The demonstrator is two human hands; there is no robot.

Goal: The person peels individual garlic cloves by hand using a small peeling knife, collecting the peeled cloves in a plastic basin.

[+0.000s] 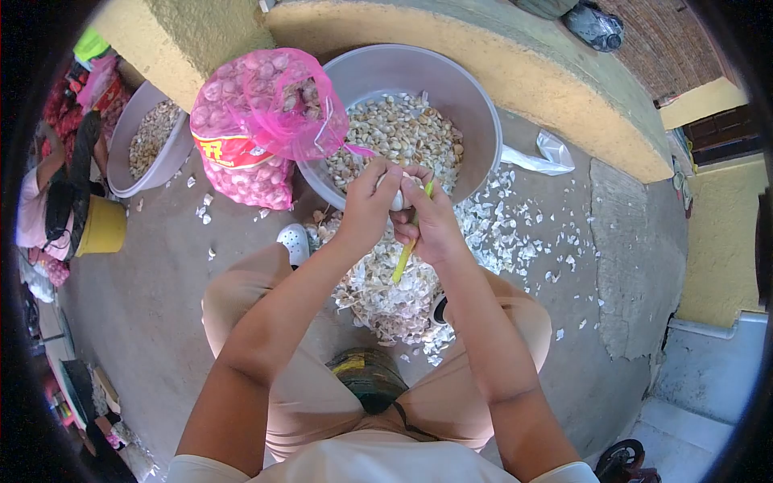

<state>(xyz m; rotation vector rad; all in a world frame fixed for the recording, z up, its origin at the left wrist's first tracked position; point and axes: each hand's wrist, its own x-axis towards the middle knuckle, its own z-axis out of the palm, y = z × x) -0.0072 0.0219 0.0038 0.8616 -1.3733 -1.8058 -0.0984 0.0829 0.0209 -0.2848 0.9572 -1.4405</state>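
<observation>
My left hand (369, 203) is closed around a white garlic bulb (398, 198) in front of my body. My right hand (436, 222) presses against the same bulb from the other side. Its fingers also grip a slim yellow tool (405, 259), perhaps a small knife, which slants down toward my lap. Just beyond both hands stands a large grey tub (489, 133) holding many loose garlic cloves (403, 129). Below the hands, a heap of papery garlic skins (386, 298) lies on the floor between my feet.
A pink mesh sack of garlic bulbs (250, 121) leans beside the tub. At left are a second tub (121, 173), a yellow bucket (103, 227) and another seated person (40, 193). A low yellow wall (555, 88) curves behind; a plastic bag (555, 157) lies by it.
</observation>
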